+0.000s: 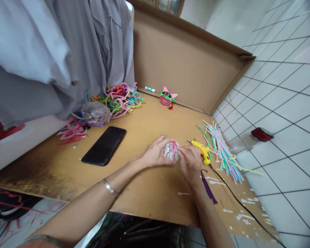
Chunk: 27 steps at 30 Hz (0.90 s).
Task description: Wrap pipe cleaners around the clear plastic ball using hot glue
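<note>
Pink pipe cleaner [173, 150] is running over a clear crinkly ball [170, 151], and both hands are closing on that ball just above the cardboard sheet [144, 193], near its front right part. Left hand [155, 153] is cupping the ball from the left, fingers curled around it. Right hand [189, 162] is pressing in from the right, fingertips [180, 150] pinching at the pink strand. Both are gripping narrow, nothing else in them. A metal bangle [110, 187] is sitting on the left wrist.

Yellow glue gun [202, 150] is lying just right of the right hand, its black cord [237, 201] trailing toward the front edge. Loose straight pipe cleaners [222, 148] are fanning out beyond it, partly onto the white tile floor [286, 103]. A purple strip [208, 189] is lying beside the right wrist. Black phone [104, 145] is lying face down, left of the hands, well apart. Farther back: a second clear ball [96, 113] beside a tangled pile of pipe cleaners [121, 96], a glue stick [150, 89], and a small pink-and-green figure [167, 97] near the cardboard back wall. Grey cloth [54, 51] is hanging at left.
</note>
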Tool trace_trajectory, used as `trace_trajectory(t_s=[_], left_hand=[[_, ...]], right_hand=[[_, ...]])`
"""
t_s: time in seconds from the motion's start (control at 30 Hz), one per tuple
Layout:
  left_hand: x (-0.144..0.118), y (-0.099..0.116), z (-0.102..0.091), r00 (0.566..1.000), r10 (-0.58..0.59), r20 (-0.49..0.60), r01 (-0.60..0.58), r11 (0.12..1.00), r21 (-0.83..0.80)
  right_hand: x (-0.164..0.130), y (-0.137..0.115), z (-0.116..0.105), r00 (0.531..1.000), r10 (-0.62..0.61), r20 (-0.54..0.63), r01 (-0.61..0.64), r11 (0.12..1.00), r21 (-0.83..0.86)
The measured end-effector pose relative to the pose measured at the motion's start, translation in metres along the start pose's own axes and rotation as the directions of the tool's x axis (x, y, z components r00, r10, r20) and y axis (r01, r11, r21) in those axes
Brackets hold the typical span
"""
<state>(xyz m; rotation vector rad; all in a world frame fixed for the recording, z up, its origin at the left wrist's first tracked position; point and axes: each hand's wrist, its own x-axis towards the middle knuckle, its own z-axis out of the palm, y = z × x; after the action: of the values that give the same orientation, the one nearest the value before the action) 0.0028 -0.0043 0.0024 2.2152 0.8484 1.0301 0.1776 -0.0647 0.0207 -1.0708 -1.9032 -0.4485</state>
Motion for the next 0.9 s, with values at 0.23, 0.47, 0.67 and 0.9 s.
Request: trace_trajectory(t_s=[0.23,0.47,0.67,0.9], left_hand=[[-0.0003,-0.0002,0.0003,1.0,0.003,-0.009,-0.003,1.0,0.015],[-0.0007,0.0022,-0.0007,1.0,0.009,-0.011,-0.009,1.0,0.008],[-0.0007,-0.0007,0.0014,0.999,0.028,-0.017,-0.028,1.0,0.013],[-0.0009,0.0017,0.0008,1.0,0.018,-0.01,-0.018,1.0,0.013]], right_hand=[[-0.0033,-0.0002,0.0049,0.999,0.034,-0.006,-0.034,0.999,0.007],[-0.0039,-0.003,0.0076,0.991,0.13,-0.043,-0.13,0.991,0.018],[-0.0028,-0.0068,0.0074,0.989,0.135,-0.067,-0.134,0.991,0.021],[-0.0027,-0.0054,0.0071,0.996,0.018,-0.084,-0.031,0.988,-0.151]])
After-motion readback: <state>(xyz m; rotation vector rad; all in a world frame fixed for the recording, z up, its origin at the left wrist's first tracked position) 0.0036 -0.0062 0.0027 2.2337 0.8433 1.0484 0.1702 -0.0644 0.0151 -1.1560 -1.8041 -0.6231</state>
